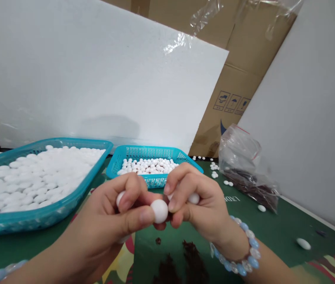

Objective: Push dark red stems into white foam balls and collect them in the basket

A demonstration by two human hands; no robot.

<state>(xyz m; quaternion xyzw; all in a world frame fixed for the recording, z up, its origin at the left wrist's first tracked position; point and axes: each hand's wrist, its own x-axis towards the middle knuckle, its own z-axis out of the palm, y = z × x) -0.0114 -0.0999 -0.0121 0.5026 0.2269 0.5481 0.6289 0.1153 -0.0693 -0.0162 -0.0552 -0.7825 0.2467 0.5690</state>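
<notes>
My left hand [126, 209] is closed, pinching a smooth white ball [159, 211] between thumb and fingers. Another white ball [120, 198] sits under its curled fingers. Just to the right, my right hand [195, 197] is also closed, its fingertips meeting the right side of the pinched ball. Tucked among its fingers is a white ball [194, 198], with part of another white one showing near the fingertips. Whether the right fingertips grip something small and dark is hidden. Below the hands, dark red-brown bits [195, 262] lie on the green mat [146, 252].
At left stands a large blue basket [75, 203] full of white oval pieces. Behind my hands is a smaller blue basket [155, 182] of small white pieces. A clear bag [247, 173] with dark brown contents lies at right, near scattered white pieces [303, 243]. A white board [96, 79] and cardboard [235, 79] stand behind.
</notes>
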